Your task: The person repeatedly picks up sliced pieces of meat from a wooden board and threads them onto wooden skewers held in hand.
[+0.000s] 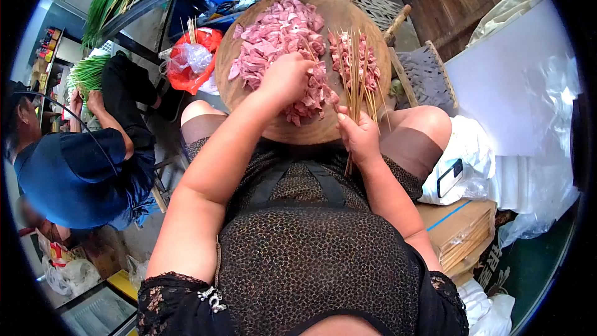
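Note:
A heap of raw pink meat pieces (pixel 280 28) covers much of a round wooden board (pixel 249 9) in front of my knees. My left hand (pixel 289 78) is over the heap with its fingers pinched together; what lies between them is hidden. My right hand (pixel 360 135) is closed around a bundle of thin bamboo skewers (pixel 354 81) that point away from me, over the board's right side. A bit of meat (pixel 332 96) shows beside the right fingers. Behind the bundle lie meat skewers (pixel 371 65), their meat end to end in a cluster.
A red plastic bag (pixel 208 65) with skewers stands left of the board. A person (pixel 74 162) in dark clothes sits at the left, handling green stalks (pixel 90 74). A woven stool (pixel 426 78), a phone (pixel 449 178) and a cardboard box (pixel 457 230) are at my right.

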A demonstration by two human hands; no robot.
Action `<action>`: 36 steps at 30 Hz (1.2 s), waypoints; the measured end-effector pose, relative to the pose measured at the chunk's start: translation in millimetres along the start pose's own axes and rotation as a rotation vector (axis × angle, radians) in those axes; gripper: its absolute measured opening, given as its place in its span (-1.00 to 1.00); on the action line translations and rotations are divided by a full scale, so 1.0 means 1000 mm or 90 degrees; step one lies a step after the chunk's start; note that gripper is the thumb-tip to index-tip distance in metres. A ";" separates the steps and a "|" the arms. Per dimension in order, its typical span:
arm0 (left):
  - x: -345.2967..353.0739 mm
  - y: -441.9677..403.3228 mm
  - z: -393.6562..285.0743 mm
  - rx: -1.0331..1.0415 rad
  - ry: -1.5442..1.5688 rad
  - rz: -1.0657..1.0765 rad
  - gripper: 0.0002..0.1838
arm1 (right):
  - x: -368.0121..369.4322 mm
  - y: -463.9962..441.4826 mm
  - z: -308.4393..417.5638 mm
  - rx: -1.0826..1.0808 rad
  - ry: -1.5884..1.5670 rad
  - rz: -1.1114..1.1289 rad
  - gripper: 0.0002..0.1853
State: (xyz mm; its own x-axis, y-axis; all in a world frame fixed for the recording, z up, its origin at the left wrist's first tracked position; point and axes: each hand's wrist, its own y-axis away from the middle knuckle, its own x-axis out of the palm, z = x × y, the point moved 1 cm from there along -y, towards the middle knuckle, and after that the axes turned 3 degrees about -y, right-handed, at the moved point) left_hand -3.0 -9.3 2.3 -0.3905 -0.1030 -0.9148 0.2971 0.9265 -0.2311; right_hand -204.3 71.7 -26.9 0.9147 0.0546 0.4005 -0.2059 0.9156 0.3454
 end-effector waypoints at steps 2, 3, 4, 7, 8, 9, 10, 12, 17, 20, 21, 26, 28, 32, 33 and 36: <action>0.008 -0.003 -0.011 -0.022 -0.145 0.056 -0.90 | -0.002 0.000 0.000 0.004 0.002 -0.002 -0.78; 0.003 0.000 -0.006 -0.020 -0.155 0.064 -0.90 | 0.005 0.000 -0.003 0.007 -0.010 0.000 -0.78; 0.006 -0.002 -0.004 -0.031 -0.108 0.039 -0.89 | 0.002 0.002 0.001 0.006 -0.010 -0.001 -0.79; 0.007 0.001 0.007 -0.094 0.085 -0.075 -0.87 | -0.004 0.004 0.002 0.008 -0.018 -0.003 -0.80; 0.005 0.004 0.012 -0.107 0.119 -0.093 -0.88 | -0.002 0.005 0.002 0.006 -0.009 -0.018 -0.79; 0.000 0.006 0.018 -0.120 0.152 -0.115 -0.88 | -0.001 0.004 0.003 0.003 0.000 -0.031 -0.79; -0.005 0.009 0.024 -0.104 0.153 -0.136 -0.88 | -0.002 0.002 0.000 -0.004 0.002 -0.022 -0.79; -0.007 0.012 0.032 -0.154 0.187 -0.173 -0.88 | 0.000 0.000 0.001 -0.003 -0.004 -0.014 -0.79; -0.018 0.013 0.019 -0.103 0.147 -0.184 -0.78 | 0.002 0.000 0.001 0.009 -0.010 -0.005 -0.79; -0.008 0.010 0.024 -0.141 0.056 -0.093 -0.68 | 0.001 0.001 0.001 0.015 -0.010 0.001 -0.78; -0.008 0.009 0.027 -0.141 -0.008 -0.088 -0.65 | 0.001 0.000 0.002 0.014 -0.003 0.002 -0.79; -0.015 0.029 0.033 -0.148 -0.002 -0.075 -0.74 | -0.006 0.004 -0.001 0.023 0.009 -0.001 -0.80; -0.012 0.032 0.043 -0.178 -0.011 -0.037 -0.75 | -0.004 0.004 -0.002 0.016 0.006 0.012 -0.79; -0.012 0.034 0.049 -0.243 0.118 -0.093 -0.78 | -0.003 0.001 -0.005 0.025 0.010 0.023 -0.78; -0.013 0.033 0.047 -0.243 0.118 -0.093 -0.78 | -0.001 0.003 -0.003 0.041 0.030 0.033 -0.78; -0.024 0.031 0.037 -0.468 0.901 -0.127 -0.83 | 0.001 0.004 -0.004 0.055 0.057 0.053 -0.78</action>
State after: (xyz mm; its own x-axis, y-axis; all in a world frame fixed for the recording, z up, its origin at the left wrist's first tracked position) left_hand 47.4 8.3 5.4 -0.9470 -0.2223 0.2317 -0.1541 0.9477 0.2794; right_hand -202.5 76.8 -28.2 0.9198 0.1671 0.3550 -0.3074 0.8691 0.3875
